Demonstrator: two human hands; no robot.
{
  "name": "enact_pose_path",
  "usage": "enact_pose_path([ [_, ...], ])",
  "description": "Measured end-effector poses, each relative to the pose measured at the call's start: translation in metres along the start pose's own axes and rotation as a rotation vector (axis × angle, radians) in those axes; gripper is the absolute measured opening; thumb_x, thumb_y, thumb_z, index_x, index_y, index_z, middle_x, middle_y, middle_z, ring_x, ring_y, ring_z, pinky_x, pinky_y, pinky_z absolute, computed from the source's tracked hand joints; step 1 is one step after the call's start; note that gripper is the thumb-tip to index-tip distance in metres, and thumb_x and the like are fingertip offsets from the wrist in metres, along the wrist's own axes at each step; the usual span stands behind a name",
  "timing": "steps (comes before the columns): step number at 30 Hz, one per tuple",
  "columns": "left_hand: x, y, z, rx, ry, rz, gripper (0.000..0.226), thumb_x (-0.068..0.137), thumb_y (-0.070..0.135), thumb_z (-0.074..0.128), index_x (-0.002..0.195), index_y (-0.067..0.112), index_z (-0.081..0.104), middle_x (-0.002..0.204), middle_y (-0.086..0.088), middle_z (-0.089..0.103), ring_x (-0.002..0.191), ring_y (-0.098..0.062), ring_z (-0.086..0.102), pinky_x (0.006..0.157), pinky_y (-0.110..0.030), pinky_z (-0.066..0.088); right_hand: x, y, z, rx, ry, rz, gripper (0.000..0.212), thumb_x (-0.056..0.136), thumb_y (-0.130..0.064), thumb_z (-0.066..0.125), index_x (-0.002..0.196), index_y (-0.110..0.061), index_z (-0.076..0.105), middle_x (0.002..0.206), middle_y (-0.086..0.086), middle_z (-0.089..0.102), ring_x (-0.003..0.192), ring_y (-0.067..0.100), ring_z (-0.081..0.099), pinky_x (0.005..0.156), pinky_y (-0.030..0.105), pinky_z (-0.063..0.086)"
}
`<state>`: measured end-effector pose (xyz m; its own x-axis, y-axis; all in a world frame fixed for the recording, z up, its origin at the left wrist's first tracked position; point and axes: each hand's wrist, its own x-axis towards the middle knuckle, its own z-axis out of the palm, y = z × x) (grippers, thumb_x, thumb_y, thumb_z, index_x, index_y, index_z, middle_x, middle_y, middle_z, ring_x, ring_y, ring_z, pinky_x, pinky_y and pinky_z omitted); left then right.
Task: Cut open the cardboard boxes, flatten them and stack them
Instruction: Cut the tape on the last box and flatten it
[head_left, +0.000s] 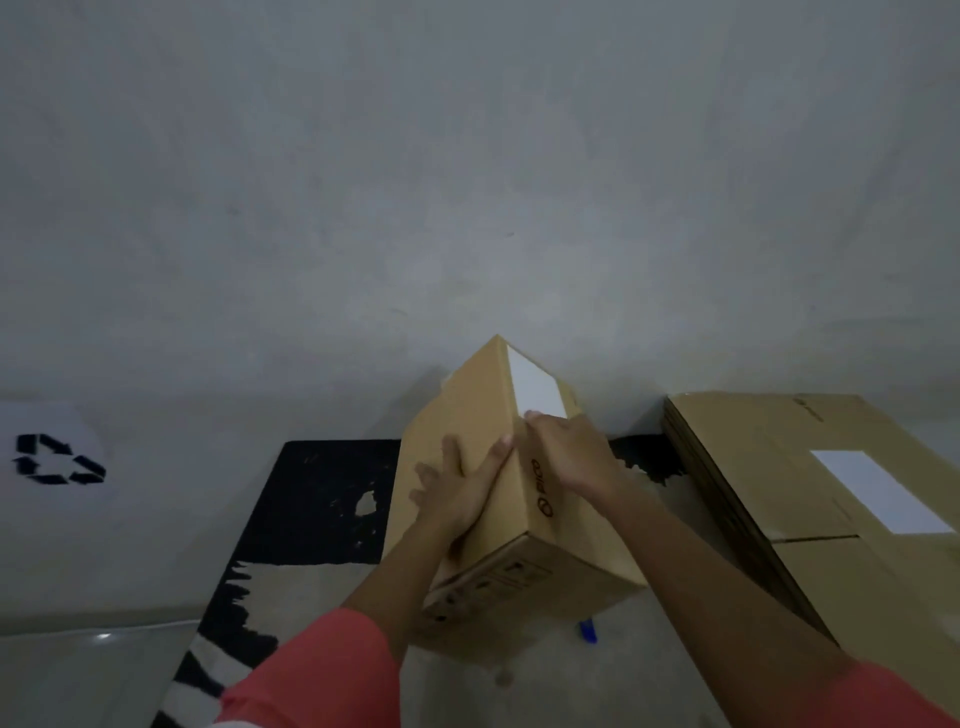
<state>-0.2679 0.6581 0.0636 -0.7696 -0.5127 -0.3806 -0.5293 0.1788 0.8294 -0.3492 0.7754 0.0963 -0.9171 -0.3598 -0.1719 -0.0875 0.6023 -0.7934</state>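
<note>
Both arms reach forward from pink sleeves (322, 670) to a brown cardboard box (566, 525) in the middle of the view. The box is tilted, with one corner pointing up toward the grey wall (467, 182). The left hand (460, 491) lies flat on the box's left side with its fingers spread. The right hand (563, 449) presses on the top edge, fingers bent over near a white label (535, 384). The two hands are close together, both pushing on the box, not wrapped around it. To the right lies a stack of flat boxes (769, 467). A small blue thing (587, 630) peeks out under the box. A black and white mat (311, 499) lies on the left.
</note>
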Motion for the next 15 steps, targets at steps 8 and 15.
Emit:
enact_pose_path([
  [8,-0.001,0.012,-0.040,-0.164,-0.175,-0.044,0.059,0.081,0.062,0.049,0.119,0.018,0.055,0.100,-0.005,0.060,0.087,-0.019,0.054,0.065,-0.030,0.037,-0.004,0.041,-0.012,0.087,-0.018,0.123,0.115,0.061,-0.071,0.071,0.151,-0.024,0.017,0.154,0.010,0.024,0.138,0.033,0.030,0.107,0.050,0.032],
  [15,0.001,-0.013,-0.049,-0.415,-0.242,-0.009,0.062,0.074,0.056,0.061,0.118,0.012,0.058,0.093,-0.010,0.073,0.083,-0.023,0.070,0.066,-0.030,0.052,-0.015,0.061,0.004,0.671,-0.389,0.287,0.039,0.090,-0.058,0.045,0.105,-0.022,0.054,0.103,0.013,0.065,0.088,0.027,0.066,0.075,0.038,0.054],
])
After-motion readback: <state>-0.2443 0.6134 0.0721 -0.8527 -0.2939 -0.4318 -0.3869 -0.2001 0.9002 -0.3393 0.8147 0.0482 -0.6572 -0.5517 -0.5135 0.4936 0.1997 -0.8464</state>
